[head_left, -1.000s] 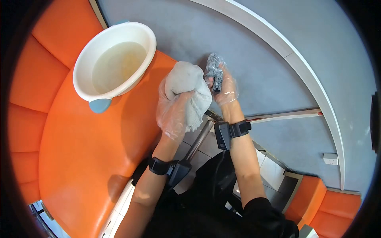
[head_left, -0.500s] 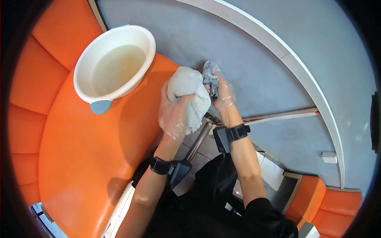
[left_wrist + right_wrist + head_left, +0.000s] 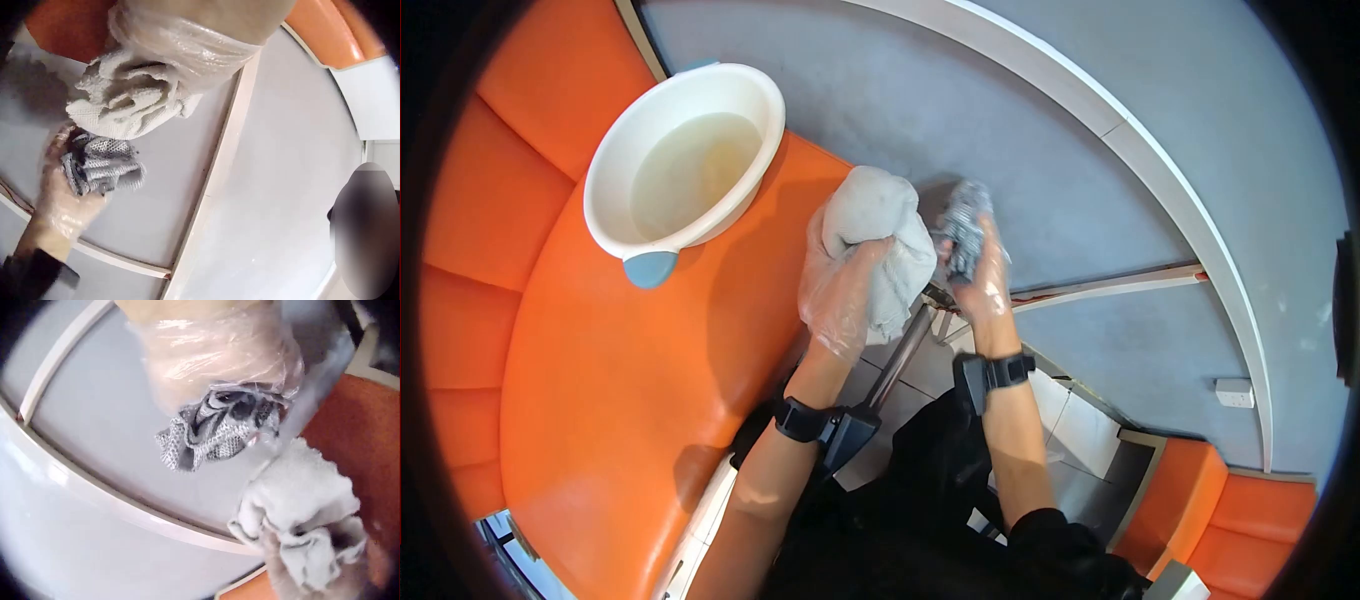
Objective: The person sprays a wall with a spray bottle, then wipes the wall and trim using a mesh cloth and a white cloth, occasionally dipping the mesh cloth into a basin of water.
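Observation:
In the head view my left hand [image 3: 840, 300], in a clear plastic glove, grips a bunched white cloth [image 3: 878, 220] over the edge of the orange seat. My right hand [image 3: 985, 275], gloved the same way, holds a crumpled grey mesh cloth [image 3: 966, 225] in front of the grey wall panel. The two cloths are side by side with a small gap between them. From the left wrist the white cloth [image 3: 125, 100] shows loose folds, with the grey cloth [image 3: 103, 164] below it. The right wrist view shows the grey cloth [image 3: 212, 431] bunched under the gloved palm.
A white basin [image 3: 615, 215] with blue handles holds cloudy water on the orange seat [image 3: 620, 390]. A curved white trim [image 3: 1170, 180] runs along the grey wall [image 3: 1060, 190]. A metal leg [image 3: 905, 355] stands below the hands over floor tiles. Another orange seat [image 3: 1250, 530] is at lower right.
My right hand has moved down and a little to the right with the grey cloth, away from the white one. The left hand has stayed nearly in place, still gripping the white cloth.

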`<state>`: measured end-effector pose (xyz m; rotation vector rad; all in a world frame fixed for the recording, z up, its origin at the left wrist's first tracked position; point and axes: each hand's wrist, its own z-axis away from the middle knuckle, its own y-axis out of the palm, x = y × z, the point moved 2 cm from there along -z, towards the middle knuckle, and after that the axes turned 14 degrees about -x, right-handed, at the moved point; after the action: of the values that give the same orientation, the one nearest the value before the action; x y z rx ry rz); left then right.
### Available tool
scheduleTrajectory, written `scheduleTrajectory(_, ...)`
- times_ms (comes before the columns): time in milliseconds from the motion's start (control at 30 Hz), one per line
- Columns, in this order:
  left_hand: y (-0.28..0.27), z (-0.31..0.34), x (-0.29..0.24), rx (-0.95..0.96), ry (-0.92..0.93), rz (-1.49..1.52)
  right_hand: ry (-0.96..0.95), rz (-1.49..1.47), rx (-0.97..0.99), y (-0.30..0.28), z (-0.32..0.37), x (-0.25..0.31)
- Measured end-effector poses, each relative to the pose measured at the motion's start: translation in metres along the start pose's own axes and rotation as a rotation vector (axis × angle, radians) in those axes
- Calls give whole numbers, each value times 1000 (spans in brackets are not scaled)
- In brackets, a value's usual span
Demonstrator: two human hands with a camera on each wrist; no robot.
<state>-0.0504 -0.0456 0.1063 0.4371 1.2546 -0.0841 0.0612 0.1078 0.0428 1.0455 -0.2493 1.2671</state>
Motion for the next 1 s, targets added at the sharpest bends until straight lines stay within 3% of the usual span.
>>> scheduleTrajectory(67,4,1,-1,11,0,-23,73,-311,361,-11,18,2)
scheduleTrajectory(133,10,3,6,137,43,-149,32,-330,195,-10,43,2)
scheduleTrajectory(200,16,-1,43,260,7,-137,-20,-250,225,-38,41,-10)
scheduleTrajectory(233,20,3,36,285,90,-480,-57,-217,187,-61,32,-20)
scheduleTrajectory(367,25,12,53,435,198,-640,37,-259,306,-91,30,-33)
scheduleTrajectory(400,23,13,54,476,198,-797,28,-220,314,-97,30,-37)
scheduleTrajectory(467,23,18,54,517,191,-961,15,-142,240,-100,34,-41)
scheduleTrajectory(533,25,24,56,459,620,-1164,6,-141,196,-98,35,-43)
scheduleTrajectory(633,22,24,48,349,669,-1354,-27,-65,72,-86,37,-40)
scheduleTrajectory(700,26,25,34,345,608,-1241,-162,113,20,-78,35,-35)
scheduleTrajectory(767,31,25,33,350,550,-1125,-178,125,6,-76,33,-37)
scheduleTrajectory(833,35,25,49,452,371,-1075,-313,291,31,-82,25,-43)
scheduleTrajectory(967,34,20,84,445,395,-956,-275,182,-52,-84,22,-55)
scheduleTrajectory(1000,34,16,92,467,307,-925,-275,176,-51,-85,20,-56)
